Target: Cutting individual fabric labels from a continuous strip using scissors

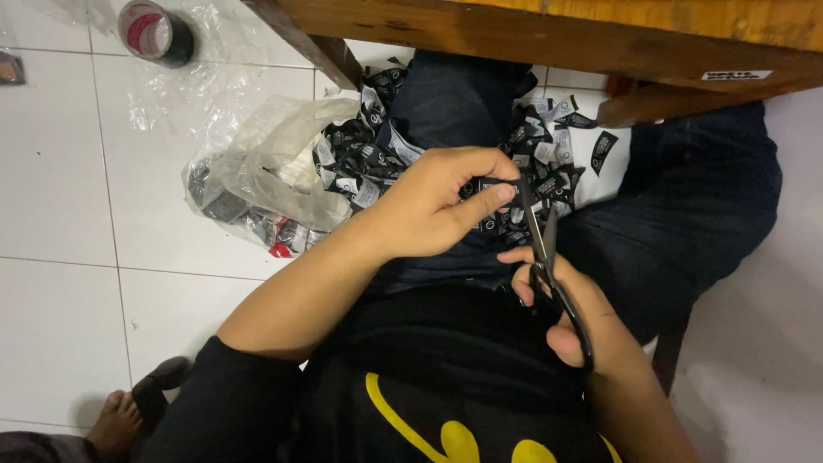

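While the left hand (433,201) pinches a small black woven label (495,184) between thumb and forefinger, the right hand (570,313) is closed through the handles of black scissors (549,266), blades pointing up and away from the body. Blade tips sit right at the edge of the label; whether the blades are parted or meeting there cannot be told from this angle.

Position: label held over the lap, above dark trousers (686,206), just under the front edge of a wooden table (549,34).

Surroundings: heap of black-and-white labels (360,159) on the white tiled floor (60,197) between the knees, some spilling from a crumpled clear plastic bag (274,163) to the left. A roll of tape (154,33) lies further off, upper left. A bare foot (116,424) shows at the lower left corner.

Judgement on technique: the cut looks cleanest if the pinch keeps the label taut and flat, with fingertips held back from the blade line. Thumb is very near the tips here; risk of a nick. Short snips near the blade tips should give better control on a piece this small. Keep the label square to the blades so the cut edge runs straight.
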